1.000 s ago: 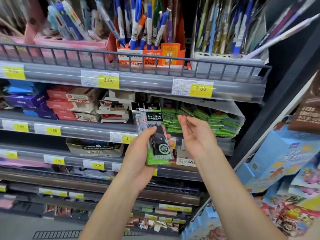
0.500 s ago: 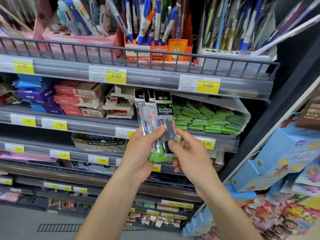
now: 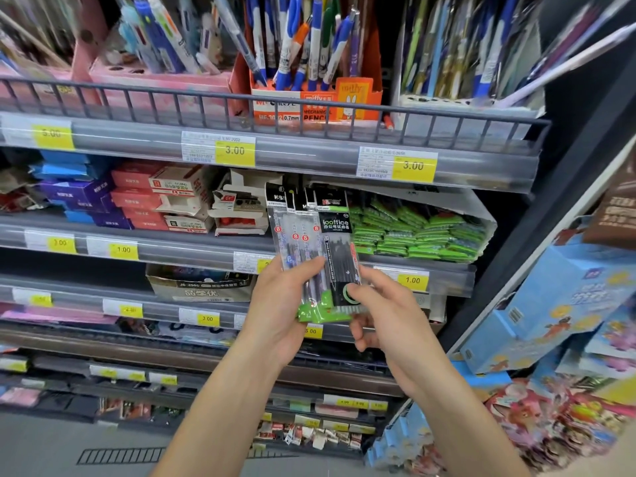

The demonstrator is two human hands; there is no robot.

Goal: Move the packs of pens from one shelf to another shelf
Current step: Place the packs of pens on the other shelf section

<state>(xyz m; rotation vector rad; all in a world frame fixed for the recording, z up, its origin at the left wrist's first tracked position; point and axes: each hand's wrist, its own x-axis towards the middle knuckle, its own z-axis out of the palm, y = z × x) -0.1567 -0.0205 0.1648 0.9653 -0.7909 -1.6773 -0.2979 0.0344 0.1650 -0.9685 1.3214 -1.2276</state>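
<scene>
We're holding a fanned stack of pen packs (image 3: pixel 311 249) upright in front of the second shelf (image 3: pixel 192 251), not resting on any shelf. Left hand (image 3: pixel 280 311) grips the stack from the left edge, thumb across the front, fingers behind. Right hand (image 3: pixel 389 318) pinches the lower right corner, thumb on the front pack's round green logo.

Packs are flat clear plastic sleeves with black header cards and green bottom strips; dark slim pens show inside. Front pack reads "iooffice".

Containers:
- Open white carton (image 3: pixel 481 215) on the second shelf, right: full of stacked green flat packs (image 3: pixel 420 232), glossy.
- Orange cardboard display box (image 3: pixel 320 101) on the top shelf: blue-and-white mechanical pencils standing upright.
- Pink display box (image 3: pixel 158 82) to its left: pastel pens, leaning.
- Small red boxes (image 3: pixel 134 197), blue and purple ones (image 3: pixel 75 192), stacked on the second shelf, left.
- Brown carton (image 3: pixel 199 284) on the third shelf; contents unclear.

Top shelf has a grey wire rail (image 3: pixel 275 111); yellow price tags (image 3: pixel 413 166) along the clear edge strips.
</scene>
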